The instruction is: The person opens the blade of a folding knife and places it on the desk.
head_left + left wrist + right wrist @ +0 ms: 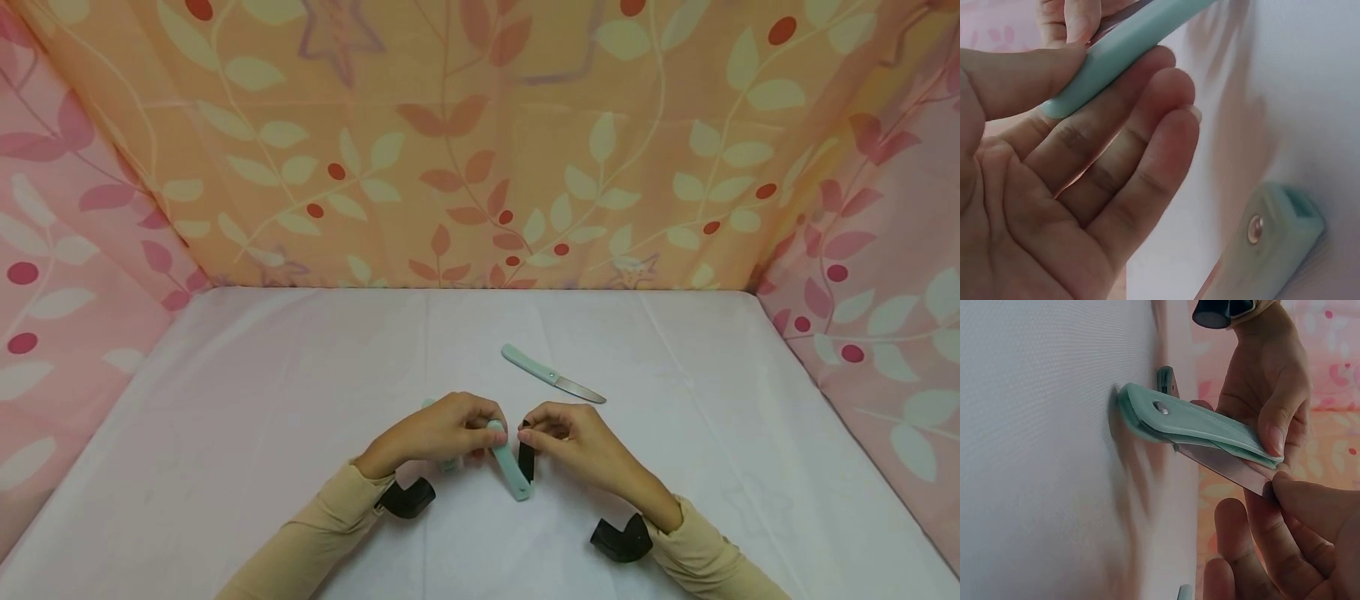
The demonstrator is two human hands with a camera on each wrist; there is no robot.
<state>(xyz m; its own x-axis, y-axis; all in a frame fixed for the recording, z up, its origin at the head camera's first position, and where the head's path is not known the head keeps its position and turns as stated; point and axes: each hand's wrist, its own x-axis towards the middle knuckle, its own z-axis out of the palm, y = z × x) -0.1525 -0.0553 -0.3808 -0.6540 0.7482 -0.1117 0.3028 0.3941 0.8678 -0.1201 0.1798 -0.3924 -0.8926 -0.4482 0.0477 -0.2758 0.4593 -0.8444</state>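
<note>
Hands (1272, 394) pinch half-folded knife (1191, 422): left green handle (1210, 429), right blade (1225, 465) end.

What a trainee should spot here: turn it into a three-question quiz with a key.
1. Fill in: the left hand holds a folding knife by its handle, while the right hand pinches the ____ of that knife.
2. True or false: the far knife, beyond both hands, lies folded shut.
3. Choose: near which hand is the third mint-green handle? A, left; B, right.

Key:
1. Blade.
2. False; its own blade is out.
3. A; in the head view it is partly hidden by that hand.
</note>
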